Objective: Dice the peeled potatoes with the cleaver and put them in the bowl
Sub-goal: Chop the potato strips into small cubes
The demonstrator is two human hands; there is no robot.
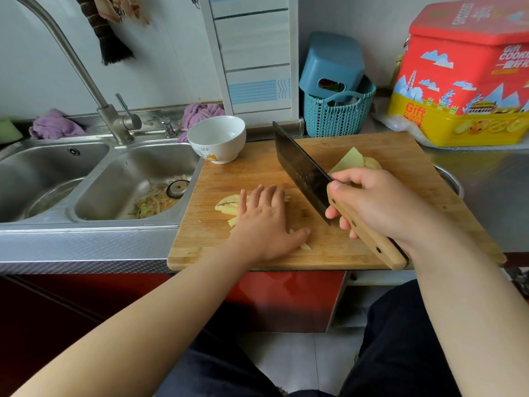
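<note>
The surface (486, 173) carries a wooden board (357, 247), and everything that matters sits on it. Nearest the viewer on the right, the right hand (380, 204) has its grip wrapped tight around the wooden handle of the cleaver (303, 170), whose dark blade runs away from that grip toward the far left, its edge angled down toward the board without clearly touching it. Just beyond the right grip, partly hidden by the knuckles, lie potato slabs (353, 160) not yet cut down.

To the left of the cleaver grip, the left hand (266, 219) lies flat with fingers spread (no curl that I can see), pressing on a bunch of potato strips (229, 206) that poke out past its fingers on the far-left side, and one strip shows under the thumb.

Farther from both hands, at the board's far-left corner beside the sink (137, 179), stands the white bowl (216, 138); what shows of its inside holds no potato.

By my reading the task is near its middle: slicing into strips is done for one portion, crosswise dicing of those strips is not yet done, the slabs behind need the full treatment, and nothing has gone into the bowl.
</note>
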